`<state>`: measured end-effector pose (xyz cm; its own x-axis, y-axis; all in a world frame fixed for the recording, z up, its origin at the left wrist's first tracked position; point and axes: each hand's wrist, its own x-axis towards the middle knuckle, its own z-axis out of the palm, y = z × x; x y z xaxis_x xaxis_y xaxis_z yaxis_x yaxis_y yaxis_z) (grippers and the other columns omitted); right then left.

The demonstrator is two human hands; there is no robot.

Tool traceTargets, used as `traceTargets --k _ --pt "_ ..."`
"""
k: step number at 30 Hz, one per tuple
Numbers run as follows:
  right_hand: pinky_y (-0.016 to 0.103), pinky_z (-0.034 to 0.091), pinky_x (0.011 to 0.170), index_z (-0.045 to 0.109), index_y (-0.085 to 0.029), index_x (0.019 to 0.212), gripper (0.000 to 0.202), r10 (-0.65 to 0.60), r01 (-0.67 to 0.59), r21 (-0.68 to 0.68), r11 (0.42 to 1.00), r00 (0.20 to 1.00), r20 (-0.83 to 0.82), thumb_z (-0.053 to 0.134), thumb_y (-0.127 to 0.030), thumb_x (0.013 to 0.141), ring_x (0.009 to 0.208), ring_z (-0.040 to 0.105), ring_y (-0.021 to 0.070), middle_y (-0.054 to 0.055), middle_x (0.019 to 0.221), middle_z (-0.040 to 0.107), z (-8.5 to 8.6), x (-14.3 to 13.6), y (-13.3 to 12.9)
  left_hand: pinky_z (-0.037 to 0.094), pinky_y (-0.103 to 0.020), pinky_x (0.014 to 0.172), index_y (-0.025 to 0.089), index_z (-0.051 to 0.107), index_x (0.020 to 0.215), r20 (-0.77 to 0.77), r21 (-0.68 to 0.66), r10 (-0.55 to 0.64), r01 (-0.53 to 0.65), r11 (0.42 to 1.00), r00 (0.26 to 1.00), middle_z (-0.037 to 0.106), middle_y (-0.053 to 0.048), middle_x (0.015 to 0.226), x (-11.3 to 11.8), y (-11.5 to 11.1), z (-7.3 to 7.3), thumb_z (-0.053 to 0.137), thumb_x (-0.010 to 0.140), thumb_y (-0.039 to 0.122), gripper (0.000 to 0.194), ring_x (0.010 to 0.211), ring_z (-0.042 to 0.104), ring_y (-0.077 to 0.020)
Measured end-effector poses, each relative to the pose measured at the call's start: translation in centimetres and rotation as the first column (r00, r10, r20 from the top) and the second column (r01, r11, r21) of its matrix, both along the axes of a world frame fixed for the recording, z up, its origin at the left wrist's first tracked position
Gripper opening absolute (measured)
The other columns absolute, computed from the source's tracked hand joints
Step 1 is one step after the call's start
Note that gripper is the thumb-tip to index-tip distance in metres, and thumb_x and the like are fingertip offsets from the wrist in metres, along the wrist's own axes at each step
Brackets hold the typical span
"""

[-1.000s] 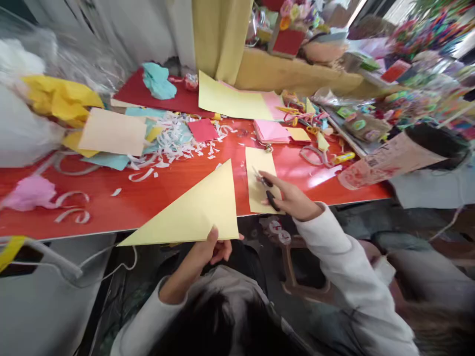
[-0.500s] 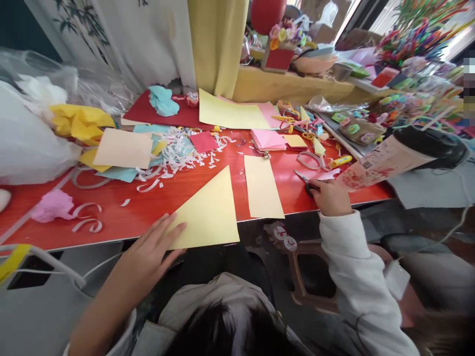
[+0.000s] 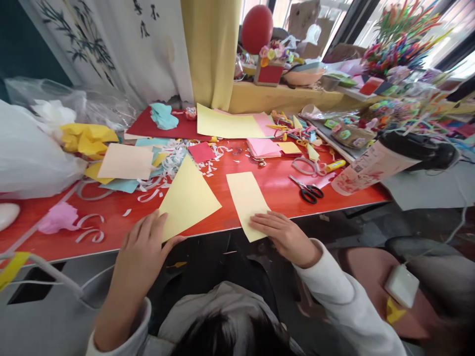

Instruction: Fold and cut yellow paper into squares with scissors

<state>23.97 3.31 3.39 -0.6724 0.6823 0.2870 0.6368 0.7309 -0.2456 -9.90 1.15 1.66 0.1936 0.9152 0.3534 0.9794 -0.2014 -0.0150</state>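
My left hand (image 3: 143, 252) is at the lower left corner of a folded pale yellow paper triangle (image 3: 187, 200), the fingers over its edge and the thumb below. Part of the triangle overhangs the red table's front edge. My right hand (image 3: 284, 236) lays its outstretched fingers flat on a pale yellow paper rectangle (image 3: 245, 190); the thumb is hidden. That rectangle slants, its near corner past the table edge. Black-handled scissors (image 3: 308, 189) lie on the table to the right, apart from my hand.
Paper scraps and shreds (image 3: 174, 163) cover the left of the red table (image 3: 208, 222). Pink square sheets (image 3: 264, 147) and a larger yellow sheet (image 3: 230, 123) lie farther back. A lidded cup (image 3: 371, 163) stands tilted in view at right, near a glue-like yellow tube (image 3: 336, 165).
My right hand has let go of the scissors and moved left onto the paper rectangle, which has turned and shifted toward me. The triangle has turned and moved left with my left hand.
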Motion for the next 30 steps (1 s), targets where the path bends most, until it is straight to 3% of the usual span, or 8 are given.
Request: traceTargets --k 4,7,11,14,20,25,28,30 --pt "0.048 0.032 0.107 0.067 -0.023 0.107 0.047 -0.108 0.117 0.022 0.993 0.965 -0.24 0.035 -0.001 0.079 0.132 0.037 0.0221 0.007 0.136 0.05 0.8 2.3 -0.4 0.026 -0.051 0.105 0.006 0.047 0.128 0.02 0.056 0.029 -0.03 0.998 0.999 0.043 -0.023 0.137 0.3 -0.1 -0.5 0.018 0.084 0.067 0.081 0.13 0.033 -0.0367" --pt "0.046 0.034 0.106 0.069 -0.023 0.1 0.043 -0.238 0.236 -0.054 0.97 0.888 -0.393 0.037 -0.004 0.081 0.131 0.038 0.0234 0.007 0.135 0.049 0.6 4.0 -0.4 0.024 -0.052 0.106 0.005 0.043 0.132 0.073 0.065 0.032 -0.037 0.997 0.997 0.038 -0.023 0.14 0.9 -0.3 -0.7 0.02 0.084 0.067 0.081 0.133 0.029 -0.0361" --pt "0.043 0.04 0.103 0.069 -0.025 0.101 0.042 -0.277 0.227 -0.164 0.96 0.855 -0.439 0.037 -0.006 0.081 0.121 0.05 0.022 0.006 0.128 0.056 -0.1 5.4 -0.3 0.028 -0.05 0.106 0.01 0.043 0.13 0.166 0.021 -0.019 0.015 1.0 0.986 0.046 -0.021 0.134 1.2 -0.3 -0.1 0.015 0.089 0.06 0.071 0.131 0.036 -0.0312" --pt "0.042 0.039 0.104 0.066 -0.026 0.108 0.045 -0.3 0.28 -0.109 0.954 0.856 -0.421 0.037 -0.006 0.08 0.121 0.049 0.0214 0.006 0.13 0.055 -0.4 5.4 -0.1 0.033 -0.047 0.103 0.017 0.046 0.128 0.225 0.017 0.023 -0.028 0.999 0.974 0.049 -0.016 0.133 1.0 -0.6 0.5 0.017 0.091 0.055 0.06 0.128 0.04 -0.0292" --pt "0.041 0.043 0.1 0.056 -0.024 0.123 0.041 -0.323 0.315 -0.082 0.945 0.876 -0.359 0.038 -0.013 0.087 0.118 0.052 0.0211 0.01 0.127 0.055 -0.4 2.7 -0.4 0.041 -0.046 0.097 0.022 0.051 0.123 0.229 0.042 -0.019 0.01 0.999 0.973 0.053 -0.012 0.13 0.5 -1.2 1.0 0.023 0.09 0.055 0.054 0.12 0.049 -0.0293" --pt "0.045 0.045 0.097 0.053 -0.025 0.127 0.043 -0.32 0.328 0.017 0.944 0.931 -0.177 0.04 -0.014 0.087 0.116 0.053 0.024 0.009 0.127 0.057 -1.2 -1.1 -0.7 0.041 -0.045 0.096 0.02 0.053 0.12 0.207 0.051 -0.04 0.03 0.998 0.978 0.056 -0.013 0.127 0.1 -1.3 0.5 0.026 0.09 0.054 0.053 0.117 0.052 -0.0292" --pt "0.046 0.048 0.091 0.054 -0.024 0.125 0.041 -0.375 0.384 0.063 0.921 0.919 -0.119 0.041 -0.015 0.088 0.11 0.056 0.0265 0.008 0.123 0.06 -1.3 -3.1 -0.8 0.043 -0.042 0.093 0.018 0.05 0.125 0.21 0.061 -0.003 -0.011 0.998 0.978 0.057 -0.012 0.126 -0.3 -1.5 0.3 0.029 0.092 0.048 0.05 0.113 0.055 -0.0282" --pt "0.042 0.051 0.088 0.054 -0.025 0.124 0.04 -0.418 0.434 0.052 0.9 0.89 -0.184 0.037 -0.015 0.089 0.105 0.06 0.0252 0.008 0.118 0.063 -1.1 -3.9 -0.7 0.046 -0.041 0.087 0.018 0.046 0.13 0.233 0.096 0.081 -0.105 0.99 0.969 0.059 -0.012 0.124 -0.4 -1.7 0.3 0.033 0.093 0.042 0.047 0.106 0.06 -0.0281"
